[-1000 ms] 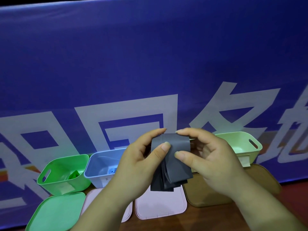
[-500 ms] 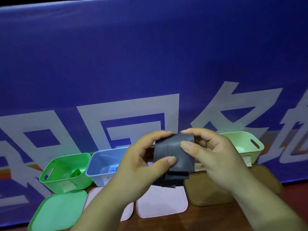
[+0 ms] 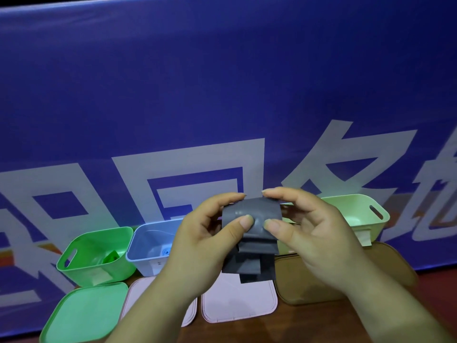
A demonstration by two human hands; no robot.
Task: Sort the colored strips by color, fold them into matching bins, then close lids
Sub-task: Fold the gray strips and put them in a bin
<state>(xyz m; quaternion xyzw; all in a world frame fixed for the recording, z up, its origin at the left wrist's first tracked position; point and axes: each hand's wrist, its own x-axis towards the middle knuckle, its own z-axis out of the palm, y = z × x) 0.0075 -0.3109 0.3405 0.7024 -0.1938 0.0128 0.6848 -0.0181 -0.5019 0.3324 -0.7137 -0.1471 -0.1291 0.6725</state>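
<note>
- A dark grey strip (image 3: pixel 254 243) is pinched by the left hand (image 3: pixel 205 238) and the right hand (image 3: pixel 309 233), both thumbs on its folded top, above the middle of the worktop.
- A green strip (image 3: pixel 111 257) is seen inside the green bin (image 3: pixel 81 273), far left.
- The task is judged unfinished: folding is under way, and the green lid (image 3: pixel 84 315) is not yet fitted.

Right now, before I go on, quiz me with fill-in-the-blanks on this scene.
The left hand and right hand both pinch one folded strip, coloured ____.
Inside the bright green bin lies a small strip, coloured ____.
The green lid lies flat on the table, so its bin is not yet ____.
The neighbouring bin, right of the bright green one, is light ____.
Missing words: grey, green, closed, blue.
</note>
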